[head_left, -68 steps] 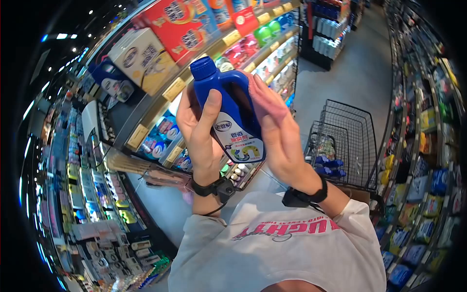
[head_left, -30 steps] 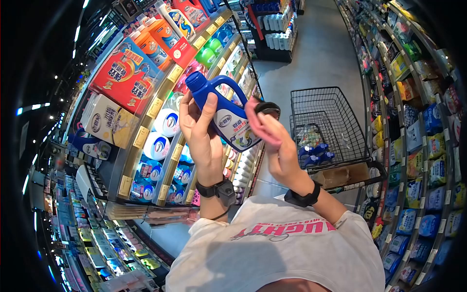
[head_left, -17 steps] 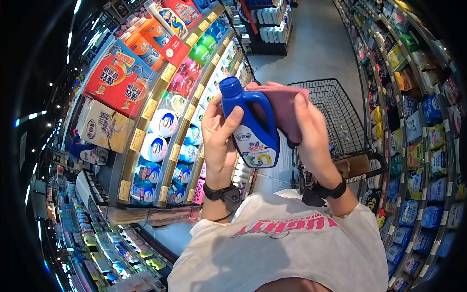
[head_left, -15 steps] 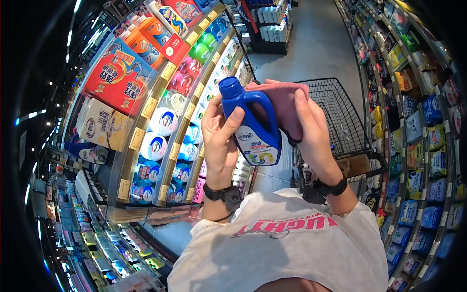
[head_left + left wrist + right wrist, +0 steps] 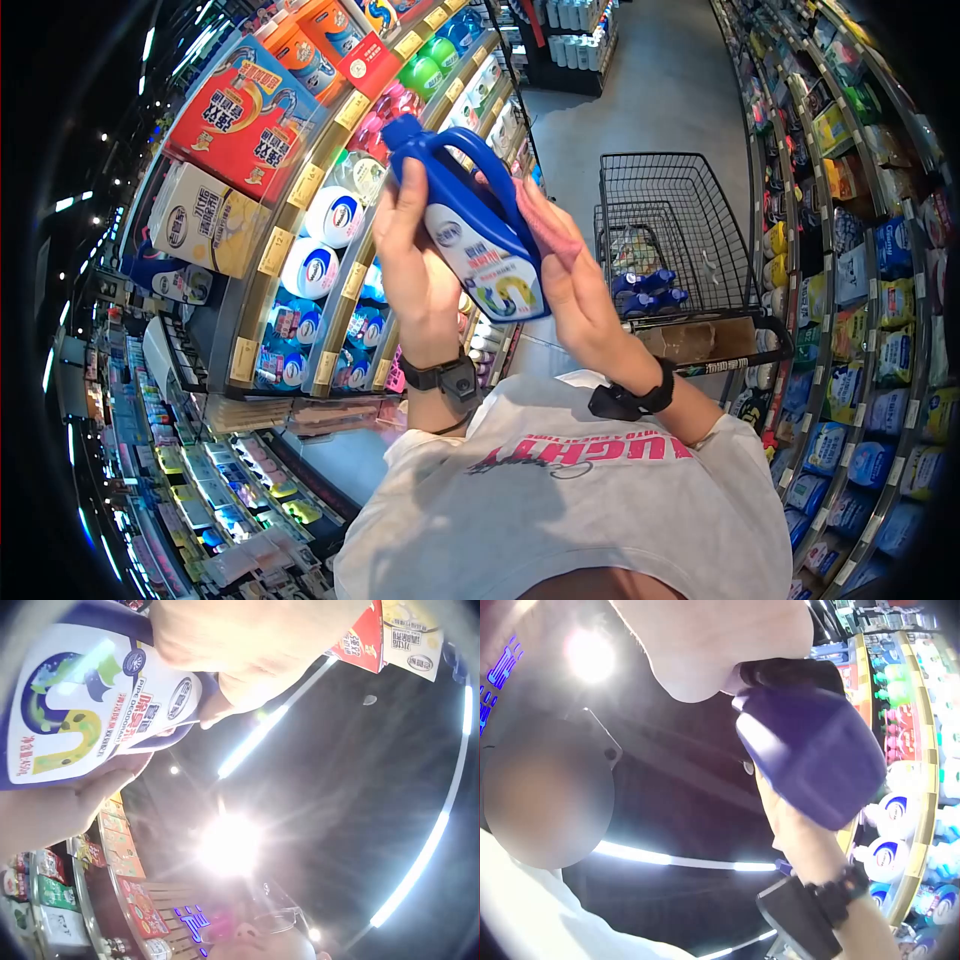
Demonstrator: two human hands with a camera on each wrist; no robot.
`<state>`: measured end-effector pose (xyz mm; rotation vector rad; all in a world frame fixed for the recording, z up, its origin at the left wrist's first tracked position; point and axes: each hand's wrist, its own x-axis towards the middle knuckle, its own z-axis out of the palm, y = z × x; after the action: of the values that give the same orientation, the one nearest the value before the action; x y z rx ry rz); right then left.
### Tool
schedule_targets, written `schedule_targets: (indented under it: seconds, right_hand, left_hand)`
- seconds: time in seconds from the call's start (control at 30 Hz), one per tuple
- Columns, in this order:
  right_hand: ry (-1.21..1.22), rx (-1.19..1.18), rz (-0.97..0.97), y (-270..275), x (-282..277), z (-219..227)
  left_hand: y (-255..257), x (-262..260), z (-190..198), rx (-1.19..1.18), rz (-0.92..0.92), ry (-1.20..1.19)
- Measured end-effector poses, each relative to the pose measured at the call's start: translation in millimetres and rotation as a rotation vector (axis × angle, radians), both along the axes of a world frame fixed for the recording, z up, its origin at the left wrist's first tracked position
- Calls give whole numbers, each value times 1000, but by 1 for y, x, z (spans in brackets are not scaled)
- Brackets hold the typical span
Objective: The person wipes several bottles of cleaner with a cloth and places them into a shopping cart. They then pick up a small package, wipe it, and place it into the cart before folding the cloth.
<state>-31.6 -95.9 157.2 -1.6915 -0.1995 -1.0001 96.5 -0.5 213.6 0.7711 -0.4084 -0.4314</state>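
Observation:
My left hand (image 5: 418, 275) grips a blue drain deodorizer bottle (image 5: 465, 215) by its side, the thumb lying across the front near the neck. The bottle is capped and tilted, its white label facing me; in the left wrist view the label (image 5: 97, 697) reads "pipe deodorant". My right hand (image 5: 585, 305) holds a folded pink cloth (image 5: 548, 225) against the handle side of the bottle, near its lower half. In the right wrist view the bottle's blue base (image 5: 817, 757) faces the camera, and the left hand shows behind it.
A shelf to the left carries red boxes (image 5: 245, 120), a white and yellow box (image 5: 205, 220) and white-capped bottles (image 5: 335, 215). On the right stands a black wire cart (image 5: 655, 156) with several blue bottles (image 5: 650, 290) inside. Packed shelves (image 5: 850, 330) line the aisle's right side.
Over the last half second both hands have shifted left with the bottle, which leans further over. The cloth, spread broad behind the handle before, now shows narrower along the bottle's side.

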Motion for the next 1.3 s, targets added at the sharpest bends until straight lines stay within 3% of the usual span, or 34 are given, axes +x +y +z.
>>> schedule_targets:
  seconds: [0.17,0.23,0.27,0.3,0.37,0.47,0.63,0.7,0.77,0.83,0.9,0.97,1.07,1.1,1.17,1.23,1.3]
  right_hand:
    - [-7,-65,-147,6,14,-16]
    - [77,277,-66,7,22,-22]
    - [86,620,34,12,23,-22]
    - [85,615,31,9,24,-25]
    - [169,954,132,1,25,-33]
    - [205,1041,114,-4,29,-47]
    - [167,1131,82,-19,36,-54]
    - [162,1136,83,-22,34,-48]
    - [188,1103,162,-25,30,-43]
    - [244,1108,182,-30,29,-52]
    - [326,1185,323,-31,27,-56]
    - [328,1147,287,-29,25,-53]
    - [312,955,180,-30,19,-52]
    - [308,959,175,-28,18,-44]
    - [223,647,29,-22,12,-19]
    - [252,676,69,-17,6,-12]
    - [48,549,-25,-5,8,-5]
  left_hand:
    - [-6,1,5,-16,224,-121]
    - [-13,-6,2,-5,321,-198]
    - [-19,-11,-1,2,352,-235]
    - [-24,-15,-3,8,383,-269]
    - [-30,-22,-7,38,357,-283]
    - [-35,-15,-12,105,259,-313]
    - [-29,-11,-11,100,-117,-115]
    - [-31,-4,-21,147,-132,-146]
    - [-35,7,-33,100,-349,-170]
    - [-40,14,-43,153,-350,-219]
    - [-42,22,-45,72,-518,-505]
    - [-40,14,-45,116,-582,-444]
    - [-45,2,-45,136,-295,-450]
    - [-43,1,-46,138,-302,-451]
    - [-39,1,-49,278,-76,-563]
    - [-43,-11,-46,290,-7,-580]
    - [-42,-16,-46,279,142,-535]
